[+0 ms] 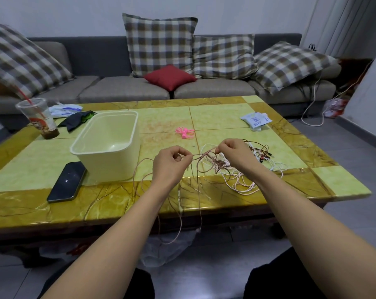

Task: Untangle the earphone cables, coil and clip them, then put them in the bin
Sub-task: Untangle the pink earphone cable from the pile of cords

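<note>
Left hand [172, 164] and right hand [234, 154] each pinch the pinkish cable [201, 155], a short span held between them. Its loops hang over the table's [226, 117] near edge. The tangle [256, 156] lies by my right hand. The bin [109, 145] stands open at left, with the phone [67, 181] just beside it.

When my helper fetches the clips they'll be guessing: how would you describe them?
Start at the green-tiled table. Right of the cream bin lie the clips, a small bundle. Nothing else there is bright pink; the cables nearby are duller and tangled.
</note>
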A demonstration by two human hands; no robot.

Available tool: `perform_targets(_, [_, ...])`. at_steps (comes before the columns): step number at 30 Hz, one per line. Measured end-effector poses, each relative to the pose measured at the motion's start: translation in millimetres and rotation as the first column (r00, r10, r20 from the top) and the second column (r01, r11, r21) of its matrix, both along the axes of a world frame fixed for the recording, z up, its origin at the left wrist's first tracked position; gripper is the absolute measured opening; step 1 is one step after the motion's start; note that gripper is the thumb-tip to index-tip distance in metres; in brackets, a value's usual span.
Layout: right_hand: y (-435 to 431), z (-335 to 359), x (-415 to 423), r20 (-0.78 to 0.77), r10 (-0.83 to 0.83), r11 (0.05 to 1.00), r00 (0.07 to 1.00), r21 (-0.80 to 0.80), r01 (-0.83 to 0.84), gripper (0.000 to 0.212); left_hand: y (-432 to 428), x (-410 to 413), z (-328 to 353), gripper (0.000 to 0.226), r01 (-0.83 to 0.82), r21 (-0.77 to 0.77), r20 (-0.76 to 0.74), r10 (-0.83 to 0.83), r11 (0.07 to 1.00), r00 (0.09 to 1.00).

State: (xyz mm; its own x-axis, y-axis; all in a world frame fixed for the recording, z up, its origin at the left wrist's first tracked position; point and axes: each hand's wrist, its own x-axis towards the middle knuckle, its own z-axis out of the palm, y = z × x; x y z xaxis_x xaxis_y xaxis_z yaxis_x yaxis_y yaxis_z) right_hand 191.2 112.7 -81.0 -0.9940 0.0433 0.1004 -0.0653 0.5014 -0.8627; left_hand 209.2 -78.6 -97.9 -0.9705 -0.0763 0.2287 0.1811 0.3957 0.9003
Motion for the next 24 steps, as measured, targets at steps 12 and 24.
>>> perform_targets(12, [12.7, -0.9, -0.2, 0.04, 0.077, 0.997, 0.996, 0.008, -0.077, 0.026, -1.6, -0.6, 2.6, 0.011, -0.007, 0.249, 0.036, -0.002, 0.968, 0.999])
perform_targets(24, [2.4, 11.3, -2.1, 0.124, 0.144, 0.509, 0.982, -0.86, 0.034, 0.056, -1.6, -1.6, 3.6, 0.016, -0.077, 0.451, 0.136, 0.017, 0.889, 0.991])
